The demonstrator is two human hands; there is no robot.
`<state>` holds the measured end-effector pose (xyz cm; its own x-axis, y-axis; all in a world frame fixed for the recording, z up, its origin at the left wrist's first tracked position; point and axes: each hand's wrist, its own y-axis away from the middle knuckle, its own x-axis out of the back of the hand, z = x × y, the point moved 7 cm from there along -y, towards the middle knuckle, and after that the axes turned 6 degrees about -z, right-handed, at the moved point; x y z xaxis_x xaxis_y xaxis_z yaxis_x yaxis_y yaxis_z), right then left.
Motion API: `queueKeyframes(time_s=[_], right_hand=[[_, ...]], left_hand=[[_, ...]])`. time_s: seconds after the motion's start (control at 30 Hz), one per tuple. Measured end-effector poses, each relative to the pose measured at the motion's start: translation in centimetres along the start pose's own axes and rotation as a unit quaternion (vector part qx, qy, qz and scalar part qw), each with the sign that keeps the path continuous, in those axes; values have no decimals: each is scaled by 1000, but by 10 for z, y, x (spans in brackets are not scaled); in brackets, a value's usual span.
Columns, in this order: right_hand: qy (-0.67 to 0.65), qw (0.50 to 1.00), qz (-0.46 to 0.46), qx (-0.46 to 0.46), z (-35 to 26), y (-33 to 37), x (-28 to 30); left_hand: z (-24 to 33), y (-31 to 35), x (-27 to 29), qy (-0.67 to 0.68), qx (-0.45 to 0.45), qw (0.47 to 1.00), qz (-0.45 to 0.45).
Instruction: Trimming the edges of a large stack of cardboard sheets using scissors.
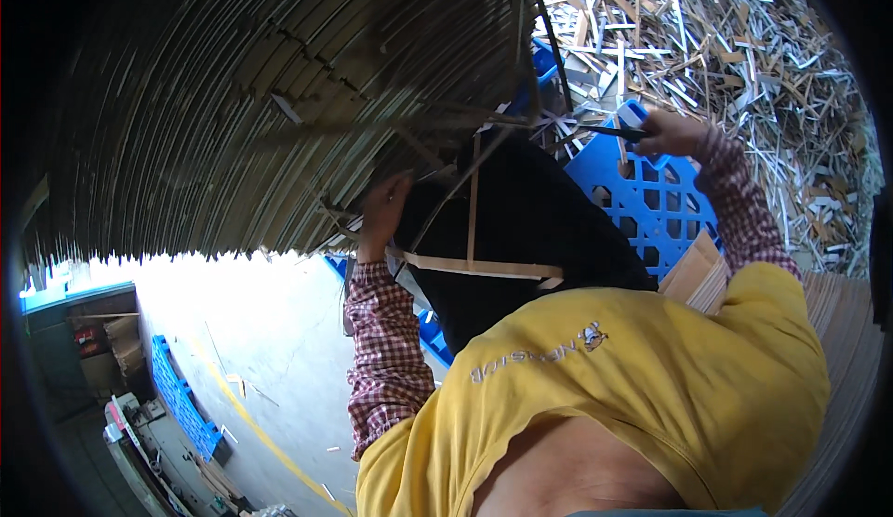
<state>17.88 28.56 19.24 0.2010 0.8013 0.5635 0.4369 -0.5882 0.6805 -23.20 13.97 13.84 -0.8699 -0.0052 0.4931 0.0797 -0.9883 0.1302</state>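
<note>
A tall stack of brown cardboard sheets (pixel 233 117) with ragged edges fills the upper left. My left hand (pixel 383 212) is at its near right edge, in shadow, with the fingers curled; what they hold is hard to make out. Out to the right, my right hand (pixel 674 134) is closed around the dark handle of a slim, pointed tool (pixel 614 131), which looks like a knife and points left toward the stack. Thin cardboard strips (pixel 484 266) hang across my dark trousers (pixel 530 219) between the two hands.
Cut cardboard scraps (pixel 688 24) lie heaped at the upper right. Beside my right arm stands a blue plastic pallet (pixel 651 205), with cardboard pieces (pixel 696 271) near it. Another blue pallet (pixel 181 401) and a machine (pixel 139 443) are at the lower left, past a yellow floor line (pixel 251 405).
</note>
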Motion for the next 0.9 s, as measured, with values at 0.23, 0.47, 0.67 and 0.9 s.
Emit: queueKeyframes(time_s=[0.23, 0.47, 0.67, 0.9], right_hand=[[-271, 930, -36, 247, -6, 54, -21], [-241, 884, 192, 351, -136, -66, 33], [-235, 880, 262, 319, -109, -154, 80], [-259, 901, 176, 301, -136, -144, 80]], left_hand=[[80, 46, 22, 46, -31, 994, 99], [176, 2, 26, -27, -237, 940, 244], [185, -37, -10, -22, -236, 962, 133], [146, -30, 2, -6, -124, 980, 153]])
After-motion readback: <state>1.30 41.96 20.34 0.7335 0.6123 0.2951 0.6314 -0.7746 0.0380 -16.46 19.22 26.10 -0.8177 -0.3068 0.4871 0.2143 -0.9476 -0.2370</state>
